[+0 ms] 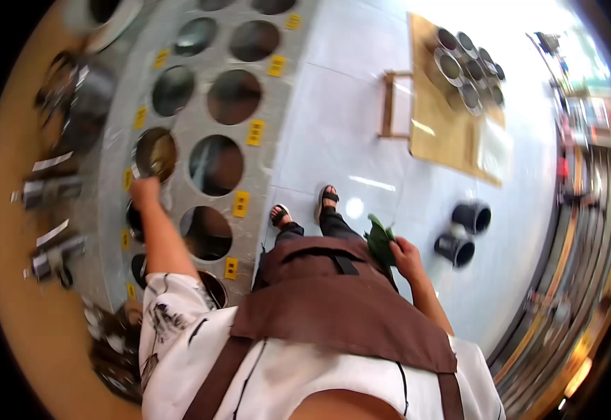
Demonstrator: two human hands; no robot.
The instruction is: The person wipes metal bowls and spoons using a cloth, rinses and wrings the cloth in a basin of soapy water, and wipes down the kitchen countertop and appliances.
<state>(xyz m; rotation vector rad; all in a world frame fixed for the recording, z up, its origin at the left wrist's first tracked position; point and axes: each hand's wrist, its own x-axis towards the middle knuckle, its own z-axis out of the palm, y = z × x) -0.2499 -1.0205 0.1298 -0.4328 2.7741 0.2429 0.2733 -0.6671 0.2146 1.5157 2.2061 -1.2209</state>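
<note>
So the worktop (pixel 259 166) is a long grey slab with two rows of round openings and yellow labels (pixel 241 204) beside them. Pale shiny tiled floor (pixel 347 115), a low wooden table (pixel 423 129) with a bunch of metal cylinders (pixel 468 94), two dark pots (pixel 472 217) on the floor, and crowded shelving (pixel 575 273) far right, kinda blurry. The right hand (pixel 408 257) has its grip closed on a green piece (pixel 380 240), beside the apron (pixel 319 297): dark, floppy, pointy-edged, leaf or cloth, can't tell. Left hand (pixel 144 192) is at the near edge of a round container (pixel 156 152) in the outer row, brownish-yellow inside; can't tell if that grip's closed on it.
</note>
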